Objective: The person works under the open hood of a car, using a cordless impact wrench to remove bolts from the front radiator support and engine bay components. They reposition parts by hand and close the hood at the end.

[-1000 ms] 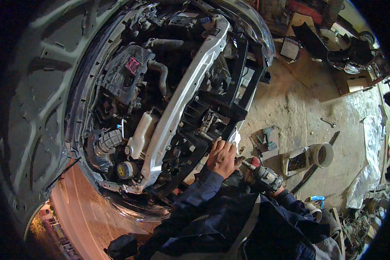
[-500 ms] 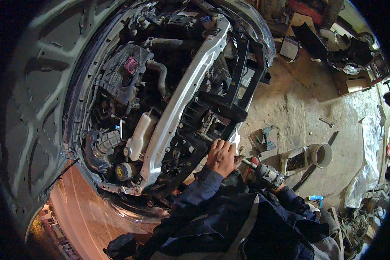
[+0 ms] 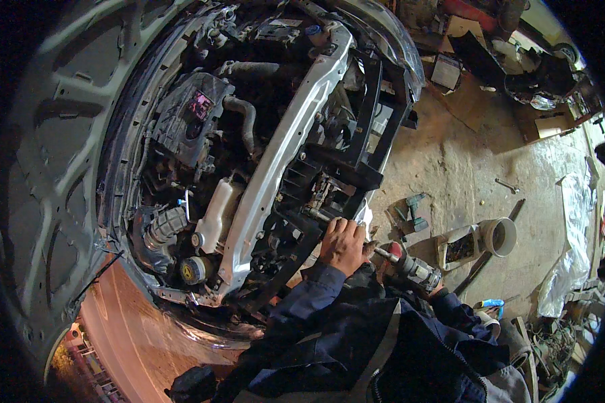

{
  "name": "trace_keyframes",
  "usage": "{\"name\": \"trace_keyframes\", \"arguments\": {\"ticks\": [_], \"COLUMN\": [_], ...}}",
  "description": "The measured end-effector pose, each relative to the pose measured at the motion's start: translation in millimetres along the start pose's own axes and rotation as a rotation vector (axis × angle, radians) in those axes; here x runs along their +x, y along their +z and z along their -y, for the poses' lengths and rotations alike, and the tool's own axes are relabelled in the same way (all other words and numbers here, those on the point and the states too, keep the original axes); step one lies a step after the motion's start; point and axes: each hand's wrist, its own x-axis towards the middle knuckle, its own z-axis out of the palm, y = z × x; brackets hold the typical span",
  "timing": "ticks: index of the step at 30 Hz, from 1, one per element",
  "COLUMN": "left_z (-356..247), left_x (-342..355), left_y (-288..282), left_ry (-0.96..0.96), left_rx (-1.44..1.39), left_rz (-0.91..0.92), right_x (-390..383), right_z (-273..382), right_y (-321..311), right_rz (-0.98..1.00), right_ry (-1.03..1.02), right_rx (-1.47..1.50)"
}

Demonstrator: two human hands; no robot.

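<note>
My left hand [image 3: 343,246] is closed around a thin metal extension bar [image 3: 321,215] at the front of the car. One end of the bar shows beyond my knuckles, close to the rusty latch [image 3: 327,193] in the middle of the black front frame. On the other side of that hand, the shaft lines up with a silver and red impact wrench [image 3: 418,273]. My right hand [image 3: 439,290] grips the wrench from below and behind; its fingers are mostly hidden by the tool. Across the open engine bay runs a silver crossmember [image 3: 286,151], left of my hands.
The raised hood [image 3: 60,161] fills the left side. A white coolant tank [image 3: 220,213] sits in the engine bay. On the floor at right are a green cordless drill [image 3: 412,211], a wrench [image 3: 507,185], a white bucket [image 3: 500,238], a cut-open container [image 3: 458,250] and plastic sheeting [image 3: 568,248].
Both hands and the impact wrench stay almost in place. The whole view has shifted slightly, and the car appears a little further left.
</note>
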Motion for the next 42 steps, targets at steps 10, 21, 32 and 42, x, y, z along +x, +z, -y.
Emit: {"name": "trace_keyframes", "arguments": {"ticks": [10, 21, 32, 42], "left_z": [-0.9, 58.7, 162.3, 164.3], "left_x": [-0.2, -57.0, -69.3, -73.8], "left_y": [-3.0, -92.3, -85.1, -75.3], "left_ry": [-0.007, -0.300, -0.612, -0.649], "left_rx": [-0.039, -0.003, 0.365, 0.476], "left_rz": [-0.019, -0.419, -0.363, -0.404], "right_x": [-8.1, -22.3, -21.9, -18.4], "right_z": [-81.3, -73.7, -74.7, -77.1], "right_y": [40.7, 38.6, 40.0, 39.5], "right_rz": [-0.136, -0.098, -0.242, -0.121], "right_ry": [-0.252, 0.066, 0.041, 0.122], "right_rx": [0.304, 0.995, 0.796, 0.918]}}
